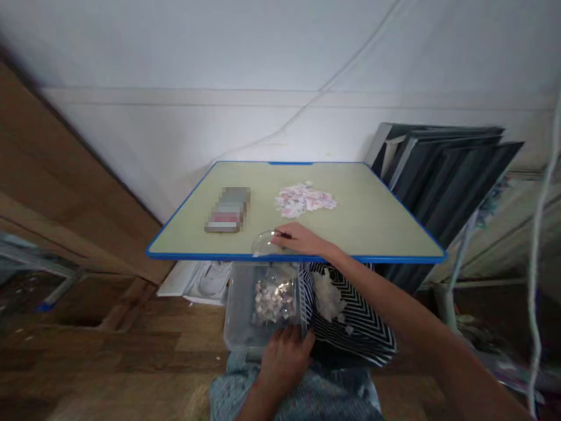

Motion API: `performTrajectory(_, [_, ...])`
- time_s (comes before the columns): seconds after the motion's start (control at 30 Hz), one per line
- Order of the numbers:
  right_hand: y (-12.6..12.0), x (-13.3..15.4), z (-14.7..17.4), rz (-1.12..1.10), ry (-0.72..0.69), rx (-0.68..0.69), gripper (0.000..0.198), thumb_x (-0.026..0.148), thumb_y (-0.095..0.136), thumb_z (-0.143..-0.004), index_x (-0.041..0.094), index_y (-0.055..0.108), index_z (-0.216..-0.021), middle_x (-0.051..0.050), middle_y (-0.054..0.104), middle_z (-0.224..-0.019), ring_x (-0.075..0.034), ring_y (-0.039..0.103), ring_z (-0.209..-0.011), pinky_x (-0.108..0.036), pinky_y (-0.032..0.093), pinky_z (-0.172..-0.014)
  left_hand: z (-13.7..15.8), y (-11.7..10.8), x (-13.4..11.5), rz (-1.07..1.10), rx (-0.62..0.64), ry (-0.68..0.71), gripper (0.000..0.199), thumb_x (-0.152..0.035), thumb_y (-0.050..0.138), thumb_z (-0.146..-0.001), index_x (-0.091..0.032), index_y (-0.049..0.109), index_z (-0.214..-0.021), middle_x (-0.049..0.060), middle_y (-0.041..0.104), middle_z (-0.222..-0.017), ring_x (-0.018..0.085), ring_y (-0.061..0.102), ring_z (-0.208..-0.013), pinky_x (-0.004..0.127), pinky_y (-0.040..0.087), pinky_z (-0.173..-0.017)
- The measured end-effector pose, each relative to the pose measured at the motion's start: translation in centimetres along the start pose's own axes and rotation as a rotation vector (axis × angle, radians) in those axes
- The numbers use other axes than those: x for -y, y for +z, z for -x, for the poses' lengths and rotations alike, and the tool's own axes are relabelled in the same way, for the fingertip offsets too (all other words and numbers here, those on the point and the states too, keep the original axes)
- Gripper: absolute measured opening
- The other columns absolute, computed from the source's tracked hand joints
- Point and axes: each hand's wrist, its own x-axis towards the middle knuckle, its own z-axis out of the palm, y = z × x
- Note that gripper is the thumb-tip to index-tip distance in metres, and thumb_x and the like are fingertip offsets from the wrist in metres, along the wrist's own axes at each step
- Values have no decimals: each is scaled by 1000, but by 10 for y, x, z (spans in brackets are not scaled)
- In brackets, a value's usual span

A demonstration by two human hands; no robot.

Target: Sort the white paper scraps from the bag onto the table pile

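Observation:
At the table's front edge, my right hand [294, 239] is closed in a pinch at the rim of a clear, rounded plastic piece [265, 242]. A small dark sliver shows by its fingertips; I cannot make out what it is. Beyond it lies a loose pile of small pink-and-white paper pieces [304, 199]. Lower down, my left hand [287, 354] has its fingers curled over the near rim of a clear plastic bin [239, 318]. Inside the bin sits a clump of shiny, pale small pieces [274, 298], partly in clear plastic.
A pixelated flat box [228, 209] lies on the left of the blue-edged table [377, 216]. Right of the bin, a black-and-white striped bag [368, 327] holds whitish scraps [328, 297]. Dark panels [456, 169] lean at the right. White papers [205, 282] lie below the table.

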Motion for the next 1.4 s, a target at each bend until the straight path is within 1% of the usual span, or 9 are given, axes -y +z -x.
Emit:
performTrajectory(0.17, [0, 1, 1, -82, -11, -36, 31, 31, 44, -82, 16, 40, -55, 3, 40, -52, -7, 37, -52, -21, 29, -50, -2, 0, 0, -10, 19, -5, 39, -23, 63, -73, -20, 50, -110, 7, 59, -88, 23, 55, -80, 35, 47, -68])
performTrajectory(0.3, [0, -3, 2, -305, 44, -90, 29, 35, 42, -83, 15, 47, -63, 2, 49, -57, -6, 48, -52, -21, 36, -51, -3, -1, 0, -9, 28, -3, 37, -23, 60, -75, -20, 49, -110, 6, 58, -86, 23, 55, -78, 34, 47, -65])
performTrajectory(0.43, [-27, -15, 8, -364, 89, -157, 30, 42, 43, -83, 14, 52, -74, -1, 57, -68, -5, 52, -47, -19, 36, -44, -3, -2, 0, -12, 39, -5, 36, -23, 59, -76, -20, 49, -111, 6, 58, -87, 23, 54, -79, 34, 46, -66])
performTrajectory(0.6, [-82, -59, 23, -291, 146, -526, 33, 44, 56, -72, 14, 51, -61, 6, 43, -41, -3, 37, -35, -19, 26, -38, -4, -3, 0, -11, 57, -5, 36, -23, 58, -77, -20, 48, -112, 7, 58, -88, 23, 54, -80, 34, 46, -68])
performTrajectory(0.73, [-94, -92, 36, -370, 274, -785, 32, 44, 62, -64, 14, 55, -59, 8, 34, -35, -3, 24, -31, -21, 15, -34, -3, -2, 0, -3, 46, 2, 37, -23, 58, -77, -20, 47, -112, 7, 58, -89, 23, 54, -80, 34, 46, -67])
performTrajectory(1.07, [-86, -97, 38, -110, 321, -752, 29, 41, 61, -62, 13, 57, -58, 6, 36, -38, -5, 30, -38, -21, 20, -40, -3, -7, 0, -30, 56, 0, 37, -22, 60, -75, -20, 49, -111, 6, 58, -86, 23, 54, -79, 34, 46, -66])
performTrajectory(1.17, [-86, -96, 39, -133, 308, -708, 28, 40, 61, -62, 13, 55, -55, 6, 36, -39, -6, 31, -39, -22, 22, -41, -3, -7, 0, -27, 38, 4, 37, -19, 60, -74, -20, 50, -109, 6, 58, -86, 22, 54, -78, 33, 46, -66])
performTrajectory(1.27, [-86, -95, 40, -131, 337, -760, 28, 40, 59, -63, 13, 56, -58, 6, 37, -39, -6, 31, -39, -22, 22, -42, -3, -7, 0, -26, 28, -3, 37, -18, 60, -73, -20, 51, -109, 6, 58, -85, 22, 54, -77, 33, 46, -65])
performTrajectory(1.4, [-86, -91, 41, -160, 345, -679, 30, 42, 60, -63, 13, 54, -57, 5, 37, -39, -6, 31, -38, -23, 22, -42, -4, -7, 0, -31, 34, 7, 38, -19, 60, -73, -19, 50, -109, 6, 58, -85, 22, 55, -77, 33, 46, -65])
